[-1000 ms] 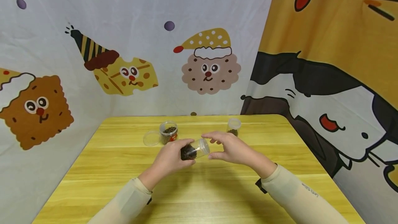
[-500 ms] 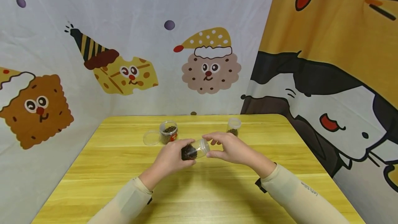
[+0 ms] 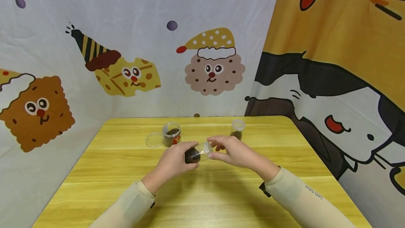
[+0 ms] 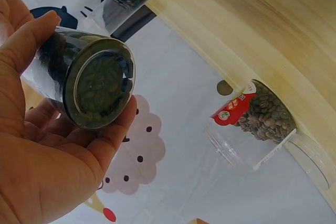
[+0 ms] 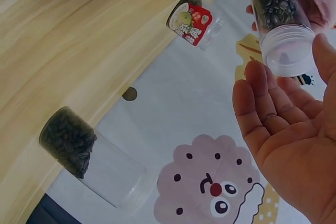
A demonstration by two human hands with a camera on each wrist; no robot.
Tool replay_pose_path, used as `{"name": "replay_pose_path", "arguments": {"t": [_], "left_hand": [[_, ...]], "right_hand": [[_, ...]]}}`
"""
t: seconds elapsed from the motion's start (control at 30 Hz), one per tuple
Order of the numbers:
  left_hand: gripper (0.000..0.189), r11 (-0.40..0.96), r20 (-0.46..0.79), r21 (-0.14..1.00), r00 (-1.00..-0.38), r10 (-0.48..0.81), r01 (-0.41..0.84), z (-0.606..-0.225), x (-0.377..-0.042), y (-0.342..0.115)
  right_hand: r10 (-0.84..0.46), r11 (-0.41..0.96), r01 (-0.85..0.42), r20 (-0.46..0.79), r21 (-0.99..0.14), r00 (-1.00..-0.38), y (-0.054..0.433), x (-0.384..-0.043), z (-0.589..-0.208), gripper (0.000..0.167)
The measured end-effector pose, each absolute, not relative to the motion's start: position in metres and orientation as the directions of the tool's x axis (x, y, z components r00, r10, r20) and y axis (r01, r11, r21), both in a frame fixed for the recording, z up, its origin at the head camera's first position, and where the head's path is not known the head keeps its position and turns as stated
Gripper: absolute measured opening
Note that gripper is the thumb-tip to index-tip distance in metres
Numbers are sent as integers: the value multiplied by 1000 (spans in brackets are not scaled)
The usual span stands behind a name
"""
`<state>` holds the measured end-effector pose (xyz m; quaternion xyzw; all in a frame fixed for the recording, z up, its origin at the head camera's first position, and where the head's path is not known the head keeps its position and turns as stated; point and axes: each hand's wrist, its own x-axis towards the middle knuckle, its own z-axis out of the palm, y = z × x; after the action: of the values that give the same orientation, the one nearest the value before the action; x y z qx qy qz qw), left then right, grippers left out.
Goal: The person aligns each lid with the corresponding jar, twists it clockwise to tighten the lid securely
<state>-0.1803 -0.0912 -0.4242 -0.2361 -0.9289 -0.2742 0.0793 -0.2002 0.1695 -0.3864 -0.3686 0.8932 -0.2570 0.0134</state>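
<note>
My left hand (image 3: 171, 163) grips a clear screw-top jar (image 4: 100, 82) around its body, holding it tilted on its side above the table. Dark seed-like pieces lie toward its bottom end; its pale translucent lid (image 5: 287, 51) faces right. My right hand (image 3: 235, 150) is at that lid, thumb and fingers spread on either side, with fingertips right at its rim and the palm apart from it. In the right wrist view its fingers (image 5: 257, 111) are loosely bent. Behind the hands stands an uncovered jar (image 3: 172, 135) with a red label, partly filled with similar pieces.
A clear round lid (image 3: 154, 140) lies left of the labelled jar. Another tall clear jar (image 3: 238, 129), with dark pieces in its lower part, stands at the back right, partly behind my right hand. The wooden table (image 3: 202, 200) ends at a printed curtain (image 3: 202, 2).
My right hand's thumb and fingers have drawn in slightly toward the held jar's lid. My left hand and its jar have barely moved.
</note>
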Motion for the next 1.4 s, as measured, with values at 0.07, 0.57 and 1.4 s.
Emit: {"name": "replay_pose_path", "arguments": {"t": [0.07,0.57,1.4], "left_hand": [[68,740,279,463,-873,401,488,-424,-180,-91],[69,749,282,458,-878,387,478,-426,-179,-91],[69,750,256,444,-871,418,491,-428,-180,-91]], "right_hand": [[-655,600,-627,144,-497,-742,169,-200,-387,63],[-678,579,-670,183,-465,-712,174,-200,-388,82],[-678,602,-661,150,-448,-720,172,-199,-393,65]]}}
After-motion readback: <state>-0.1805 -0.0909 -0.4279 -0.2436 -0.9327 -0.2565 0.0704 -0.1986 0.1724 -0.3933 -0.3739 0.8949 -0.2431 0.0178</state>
